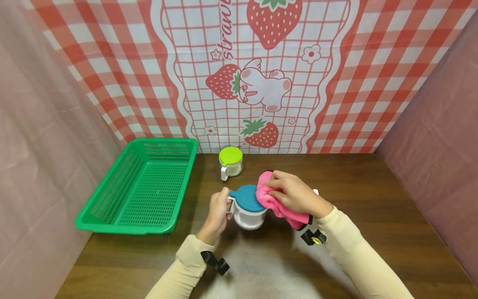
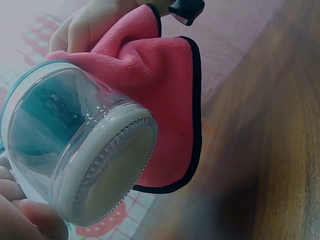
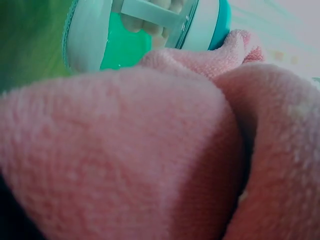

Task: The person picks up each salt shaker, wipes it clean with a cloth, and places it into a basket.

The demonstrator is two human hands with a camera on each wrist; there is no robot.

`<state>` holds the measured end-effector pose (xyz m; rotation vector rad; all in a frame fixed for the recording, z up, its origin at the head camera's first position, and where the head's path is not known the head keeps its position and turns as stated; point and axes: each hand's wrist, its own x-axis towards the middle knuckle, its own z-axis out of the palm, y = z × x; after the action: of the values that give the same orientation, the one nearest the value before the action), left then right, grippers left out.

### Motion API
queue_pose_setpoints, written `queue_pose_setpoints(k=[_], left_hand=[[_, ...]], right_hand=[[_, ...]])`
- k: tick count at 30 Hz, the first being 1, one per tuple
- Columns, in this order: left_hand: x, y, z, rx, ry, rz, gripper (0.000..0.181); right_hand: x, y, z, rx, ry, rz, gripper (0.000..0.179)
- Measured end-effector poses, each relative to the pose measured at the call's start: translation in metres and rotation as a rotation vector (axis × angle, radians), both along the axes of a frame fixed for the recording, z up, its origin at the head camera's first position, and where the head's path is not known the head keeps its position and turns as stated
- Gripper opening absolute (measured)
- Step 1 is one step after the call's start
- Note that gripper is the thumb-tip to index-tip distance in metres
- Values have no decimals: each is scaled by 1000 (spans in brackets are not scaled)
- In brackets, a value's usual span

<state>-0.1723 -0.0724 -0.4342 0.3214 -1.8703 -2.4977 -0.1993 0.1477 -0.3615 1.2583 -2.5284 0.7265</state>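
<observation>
My left hand (image 1: 218,211) grips the white handle of a clear seasoning jar (image 1: 249,219) with a blue lid (image 1: 248,198). The jar is lifted, and its ridged base and a whitish layer near the bottom show in the left wrist view. With bent fingers my right hand (image 1: 292,192) holds a pink cloth (image 1: 278,206) with black edging against the right side of the lid. One corner of the cloth (image 2: 165,115) hangs down beside the glass. Most of the right wrist view is filled by the cloth (image 3: 115,145), with the jar (image 3: 135,40) behind it.
A second jar with a lime-green lid (image 1: 230,155) stands behind, its handle toward me. To the left lies a green perforated basket (image 1: 181,189). A small white part (image 1: 315,192) peeks out behind my right wrist. A checked strawberry curtain (image 1: 261,83) backs the wooden table (image 1: 366,216).
</observation>
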Motion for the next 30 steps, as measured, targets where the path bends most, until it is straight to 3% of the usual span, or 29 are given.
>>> queue_pose_setpoints(k=[8,16,30], left_hand=[[-1,-3,-1,5,-1,-2,36],[-3,-5,-5,16,-14,-7,34],[-1,-2,-5,14,-35,-12,37]], right_hand=[[8,-4,1,2,17,2,12],[13,-11,0,-6,87,35,14],[18,-18,-1,2,113,43,11]])
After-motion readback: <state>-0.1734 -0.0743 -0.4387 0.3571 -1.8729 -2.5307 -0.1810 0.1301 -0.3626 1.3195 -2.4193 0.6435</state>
